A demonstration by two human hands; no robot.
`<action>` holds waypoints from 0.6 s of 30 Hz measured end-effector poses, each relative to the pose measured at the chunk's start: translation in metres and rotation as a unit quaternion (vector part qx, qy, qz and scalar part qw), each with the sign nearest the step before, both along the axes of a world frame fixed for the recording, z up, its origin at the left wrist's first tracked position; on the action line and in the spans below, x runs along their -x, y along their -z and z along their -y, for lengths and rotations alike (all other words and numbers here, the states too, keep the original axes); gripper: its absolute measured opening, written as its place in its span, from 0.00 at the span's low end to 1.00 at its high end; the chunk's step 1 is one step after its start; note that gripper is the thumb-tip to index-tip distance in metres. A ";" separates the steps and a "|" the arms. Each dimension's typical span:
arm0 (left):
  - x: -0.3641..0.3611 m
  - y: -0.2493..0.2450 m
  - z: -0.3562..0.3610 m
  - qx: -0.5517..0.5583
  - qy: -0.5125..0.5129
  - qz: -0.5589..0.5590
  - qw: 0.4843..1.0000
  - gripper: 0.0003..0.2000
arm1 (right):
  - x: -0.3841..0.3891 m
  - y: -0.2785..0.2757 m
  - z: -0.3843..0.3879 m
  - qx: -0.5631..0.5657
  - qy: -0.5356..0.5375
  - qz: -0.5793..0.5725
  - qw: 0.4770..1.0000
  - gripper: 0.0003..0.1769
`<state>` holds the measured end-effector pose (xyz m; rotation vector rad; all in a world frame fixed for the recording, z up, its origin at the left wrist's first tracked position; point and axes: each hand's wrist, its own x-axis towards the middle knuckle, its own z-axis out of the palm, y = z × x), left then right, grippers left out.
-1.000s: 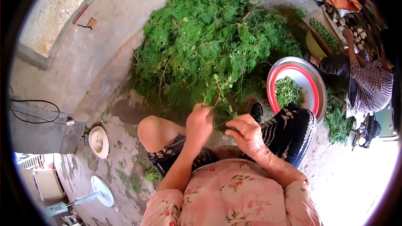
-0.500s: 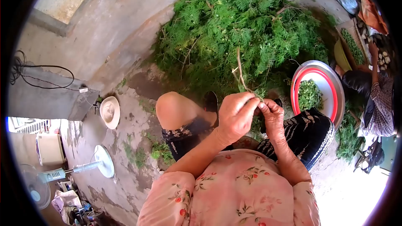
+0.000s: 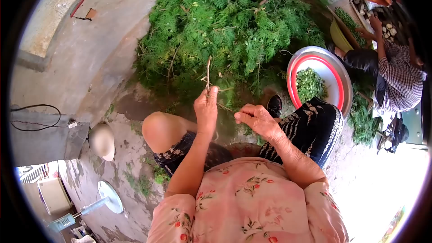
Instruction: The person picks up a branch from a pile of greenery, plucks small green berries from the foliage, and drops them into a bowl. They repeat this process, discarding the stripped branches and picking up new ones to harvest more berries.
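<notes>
My left hand (image 3: 206,110) is closed around the lower end of a bare brown branch (image 3: 208,72), which points up towards the pile of feathery green cuttings (image 3: 225,27). Short side stubs show on the branch. To the right, my right hand (image 3: 260,121) has thumb and forefinger pinched together. A thin twig (image 3: 226,107) runs from beside my left hand to those fingertips. Both hands are above the ground between my bent knees, just in front of the pile.
Right of the pile, a metal basin (image 3: 348,94) holds a red-rimmed white bowl (image 3: 334,91) with small green pieces (image 3: 310,84). Another person (image 3: 398,74) sits at the far right by a yellow-green bowl (image 3: 339,36). A hat (image 3: 102,141) and a fan (image 3: 109,196) are at left.
My hands have come apart: the left one moved left with the branch, the right one is now lower and to its right. The view has shifted, so the surroundings sit further left.
</notes>
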<state>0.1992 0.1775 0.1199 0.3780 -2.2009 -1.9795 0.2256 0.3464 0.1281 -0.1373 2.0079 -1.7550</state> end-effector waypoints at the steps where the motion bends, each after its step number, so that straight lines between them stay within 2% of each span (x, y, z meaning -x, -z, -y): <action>1: 0.000 -0.002 0.000 0.056 0.002 -0.006 0.998 0.13 | 0.001 -0.007 -0.004 0.022 -0.018 0.082 0.996 0.16; 5: 0.004 -0.002 -0.005 0.023 -0.017 0.016 0.999 0.14 | -0.007 -0.015 -0.005 0.267 -0.017 0.218 0.939 0.19; 10: 0.011 -0.003 -0.004 -0.020 -0.057 -0.002 0.998 0.16 | -0.021 -0.004 -0.004 0.254 0.054 0.266 0.928 0.17; 13: 0.015 0.005 -0.005 -0.019 -0.072 -0.032 0.997 0.16 | -0.029 -0.004 -0.001 0.306 0.038 0.313 0.898 0.17; 18: 0.023 0.016 -0.005 0.062 -0.118 -0.064 0.989 0.16 | -0.040 -0.027 0.004 0.277 0.102 0.380 0.877 0.14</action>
